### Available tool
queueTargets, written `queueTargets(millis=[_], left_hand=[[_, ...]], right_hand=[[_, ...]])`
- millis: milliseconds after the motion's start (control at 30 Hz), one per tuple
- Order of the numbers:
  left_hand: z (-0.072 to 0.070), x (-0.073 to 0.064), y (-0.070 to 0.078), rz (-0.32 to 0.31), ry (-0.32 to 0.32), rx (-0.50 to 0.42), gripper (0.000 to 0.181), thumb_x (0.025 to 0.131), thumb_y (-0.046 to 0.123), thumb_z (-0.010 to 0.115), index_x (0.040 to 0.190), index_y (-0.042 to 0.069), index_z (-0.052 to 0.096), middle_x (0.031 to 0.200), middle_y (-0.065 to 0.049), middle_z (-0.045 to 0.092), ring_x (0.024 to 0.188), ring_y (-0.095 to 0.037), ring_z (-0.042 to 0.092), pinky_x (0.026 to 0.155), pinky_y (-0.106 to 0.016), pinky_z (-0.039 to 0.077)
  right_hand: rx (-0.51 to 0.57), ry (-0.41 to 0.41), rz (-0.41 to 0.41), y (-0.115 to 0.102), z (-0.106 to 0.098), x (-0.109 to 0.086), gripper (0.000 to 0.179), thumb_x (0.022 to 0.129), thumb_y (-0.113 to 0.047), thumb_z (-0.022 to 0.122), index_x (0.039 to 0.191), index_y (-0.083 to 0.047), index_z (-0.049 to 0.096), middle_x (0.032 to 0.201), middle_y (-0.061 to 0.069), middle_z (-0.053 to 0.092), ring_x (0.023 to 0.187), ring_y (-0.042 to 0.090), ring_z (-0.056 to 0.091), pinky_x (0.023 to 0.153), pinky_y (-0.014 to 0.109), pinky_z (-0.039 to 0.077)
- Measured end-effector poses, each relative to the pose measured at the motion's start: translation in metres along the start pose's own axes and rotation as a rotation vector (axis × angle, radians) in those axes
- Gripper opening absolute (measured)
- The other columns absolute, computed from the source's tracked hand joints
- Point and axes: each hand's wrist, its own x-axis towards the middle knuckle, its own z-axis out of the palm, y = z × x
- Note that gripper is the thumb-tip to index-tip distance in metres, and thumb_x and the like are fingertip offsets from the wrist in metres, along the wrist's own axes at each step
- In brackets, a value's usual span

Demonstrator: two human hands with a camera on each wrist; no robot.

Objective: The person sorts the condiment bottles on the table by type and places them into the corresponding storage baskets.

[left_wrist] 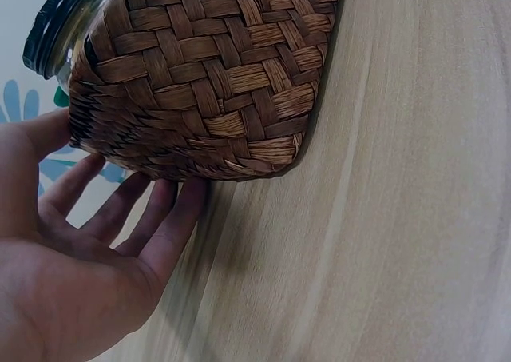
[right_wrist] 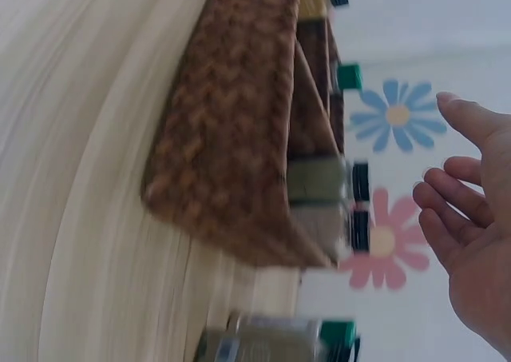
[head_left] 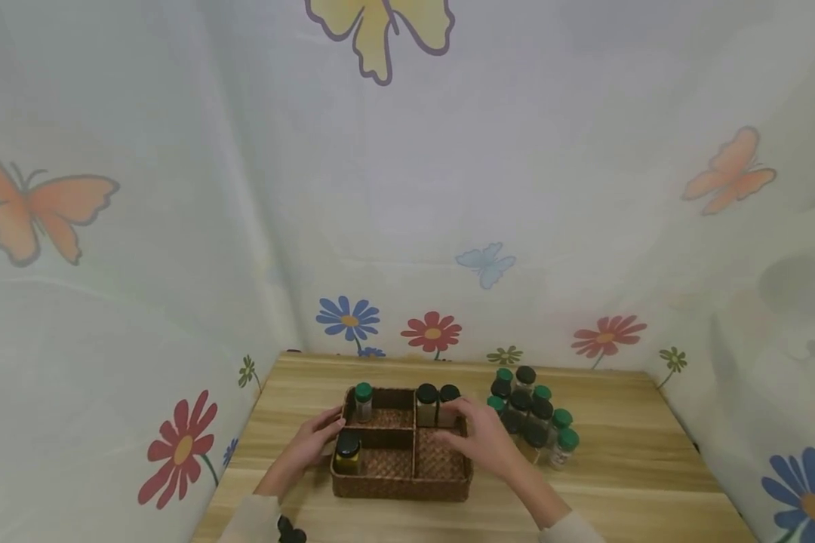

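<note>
One woven basket (head_left: 401,489), three compartments, stood on the table (head_left: 638,467). Inside: four jars (head_left: 427,407), three black-capped, one green-capped. About eleven loose jars (head_left: 535,434) clustered rightward. Left hand (head_left: 310,440): extended fingers touched basket's left end. Right hand (head_left: 484,440): empty, fingers loosely bent, above right compartment.

Plain pale beige sleeves (head_left: 251,519) end at the forearms (head_left: 542,504), hands (head_left: 310,440) bare.
</note>
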Motion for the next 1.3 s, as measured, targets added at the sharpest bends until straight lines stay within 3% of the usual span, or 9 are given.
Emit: queueTargets(millis=[233, 567, 967, 1300], left_hand=[[0.002, 0.001, -0.003, 0.018, -0.018, -0.002, 0.059, 0.111, 0.027, 0.059, 0.161, 0.003, 0.041, 0.164, -0.028, 0.038, 0.147, -0.053, 0.04, 0.097, -0.064, 0.056], [0.002, 0.0, -0.001, 0.014, -0.001, -0.002, 0.057, 0.111, 0.026, 0.059, 0.161, 0.004, 0.043, 0.163, -0.027, 0.04, 0.147, -0.052, 0.04, 0.098, -0.063, 0.056], [0.002, -0.001, 0.0, 0.024, 0.004, 0.009, 0.056, 0.111, 0.025, 0.058, 0.16, 0.002, 0.043, 0.162, -0.029, 0.042, 0.144, -0.054, 0.043, 0.098, -0.066, 0.055], [0.0, -0.002, -0.002, 0.031, -0.003, 0.005, 0.057, 0.112, 0.027, 0.058, 0.16, 0.001, 0.042, 0.162, -0.029, 0.041, 0.145, -0.054, 0.042, 0.099, -0.066, 0.054]], right_hand=[[-0.089, 0.07, 0.068, 0.035, -0.027, -0.016, 0.041, 0.088, -0.033, 0.089, 0.124, -0.018, 0.075, 0.115, -0.008, 0.07, 0.105, 0.018, 0.069, 0.087, 0.044, 0.061], [-0.189, 0.104, 0.104, 0.069, -0.055, -0.03, 0.043, 0.087, -0.023, 0.09, 0.122, -0.003, 0.075, 0.116, 0.01, 0.073, 0.106, 0.026, 0.07, 0.089, 0.048, 0.061], [-0.2, 0.141, 0.164, 0.103, -0.064, -0.042, 0.041, 0.088, -0.021, 0.09, 0.119, 0.0, 0.074, 0.114, 0.011, 0.072, 0.105, 0.031, 0.07, 0.091, 0.055, 0.059], [-0.254, 0.141, 0.156, 0.104, -0.064, -0.044, 0.039, 0.087, -0.023, 0.09, 0.115, 0.0, 0.075, 0.11, 0.011, 0.073, 0.102, 0.031, 0.07, 0.089, 0.055, 0.059]])
